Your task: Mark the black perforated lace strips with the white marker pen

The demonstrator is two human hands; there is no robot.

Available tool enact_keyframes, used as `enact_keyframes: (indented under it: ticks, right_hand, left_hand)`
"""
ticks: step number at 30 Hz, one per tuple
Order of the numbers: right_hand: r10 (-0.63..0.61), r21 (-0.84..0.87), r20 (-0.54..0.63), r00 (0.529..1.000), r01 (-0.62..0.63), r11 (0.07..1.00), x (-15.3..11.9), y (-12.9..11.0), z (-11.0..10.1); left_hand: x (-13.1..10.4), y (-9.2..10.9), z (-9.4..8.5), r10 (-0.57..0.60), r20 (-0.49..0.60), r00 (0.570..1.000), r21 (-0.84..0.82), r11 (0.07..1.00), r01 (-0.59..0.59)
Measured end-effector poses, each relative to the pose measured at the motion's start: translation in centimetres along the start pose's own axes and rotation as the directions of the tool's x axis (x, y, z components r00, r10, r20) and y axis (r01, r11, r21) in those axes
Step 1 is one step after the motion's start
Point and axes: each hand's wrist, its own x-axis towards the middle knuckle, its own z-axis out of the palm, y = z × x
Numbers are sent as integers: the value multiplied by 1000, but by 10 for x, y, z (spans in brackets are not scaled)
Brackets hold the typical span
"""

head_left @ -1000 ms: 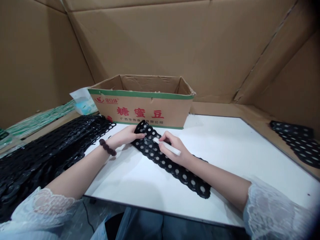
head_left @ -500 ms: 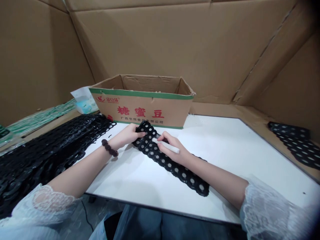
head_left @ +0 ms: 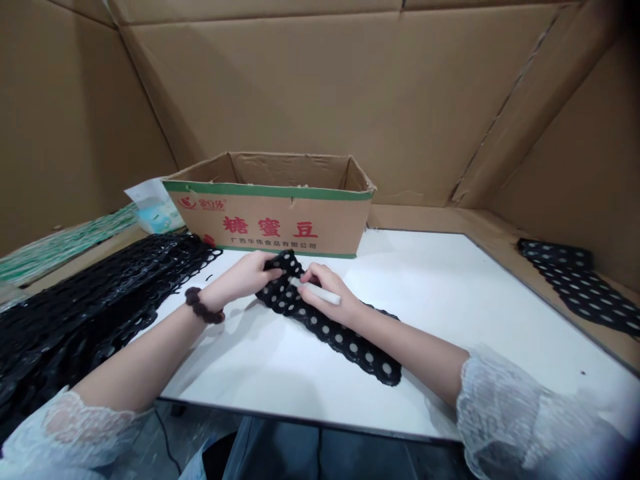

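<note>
A black strip with pale round dots and scalloped edges (head_left: 334, 333) lies slantwise on the white tabletop. Its far end is gripped by my left hand (head_left: 250, 275), thumb on top and the other fingers mostly out of sight beneath. In my right hand (head_left: 333, 293) is a slim white pen-like tool (head_left: 323, 292), held as one holds a pen. The tool's tip meets the strip close to my left thumb. My right forearm passes over part of the strip, hiding some of its dots.
An open cardboard box (head_left: 265, 213) with red lettering stands behind my hands. Black ring-edged pieces (head_left: 100, 293) are heaped at the left, near green-white strands (head_left: 75, 233) and a tissue pack (head_left: 157, 210). More dotted black fabric (head_left: 575, 280) lies at the right. Cardboard walls (head_left: 300, 87) enclose the table.
The whole view has shifted, so everything sits slightly further left. Both hands keep their holds, and the tool's tip is a little nearer my left thumb.
</note>
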Motion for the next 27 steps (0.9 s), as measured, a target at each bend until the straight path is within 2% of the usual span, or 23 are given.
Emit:
enact_keyframes:
  ticks: [3,7,11,14,20,27]
  right_hand:
    - [74,99,-2,997,-74,992,-2,-6,-4]
    - [177,128,-109,978,-163,978,-3,-8,-8]
    - [171,140,-139,975,-151,979,-1,-4,-8]
    - [154,163,-138,978,-131,978,-1,-2,-7]
    - [186,165,-165,969,-159,973,-1,-4,-9]
    - [162,180,-147,976,-135,974,-1,-5,-9]
  left_hand:
    - [7,-14,-6,-111,-26,994,-128,986,106]
    - [9,-20,-4,-268,68,961,-318,907,276]
    - [10,-19,0,-329,96,939,-387,857,340]
    - [10,-17,2,-331,105,938,-389,854,345]
    - [4,-9,7,-260,87,962,-382,883,273]
    - [6,-10,11,-302,84,950,-502,810,302]
